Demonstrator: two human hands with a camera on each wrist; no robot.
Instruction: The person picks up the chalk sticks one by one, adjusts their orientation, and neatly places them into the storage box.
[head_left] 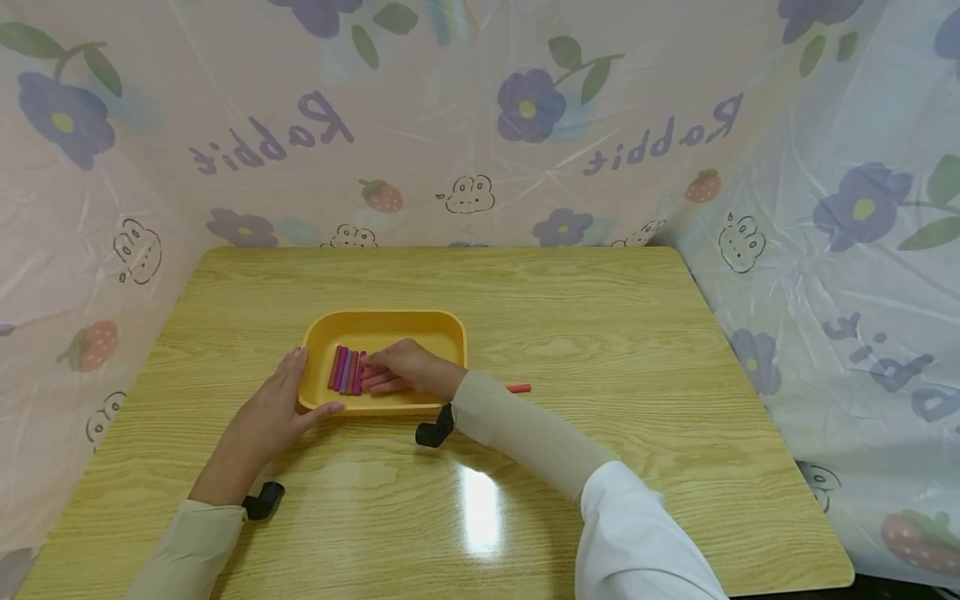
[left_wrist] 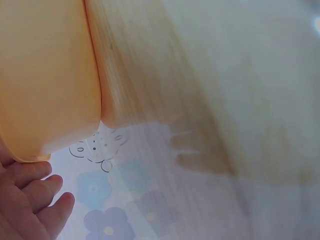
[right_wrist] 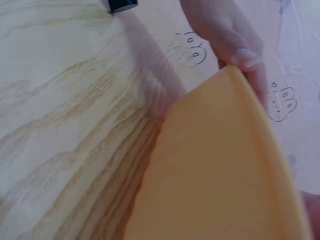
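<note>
A shallow yellow tray (head_left: 382, 317) lies on the table, and a row of several slim crayon-like sticks (head_left: 345, 371), in dark red, purple and pink, lies side by side in its left half. My right hand (head_left: 408, 367) reaches into the tray and pinches a pink stick (head_left: 362, 358) at the row's right end; the fingers partly hide it. At the tray's left end my left hand (head_left: 273, 408) holds the corner, fingers along the left side and thumb at the front rim. The left wrist view shows its bent fingers (left_wrist: 37, 185) by the rim.
A red stick (head_left: 519, 388) lies on the table right of the tray, partly behind the right forearm. Black wrist-camera mounts (head_left: 435, 427) stick out at both wrists. Printed plastic sheeting (head_left: 465, 125) stands behind and beside the wooden table (head_left: 600, 333).
</note>
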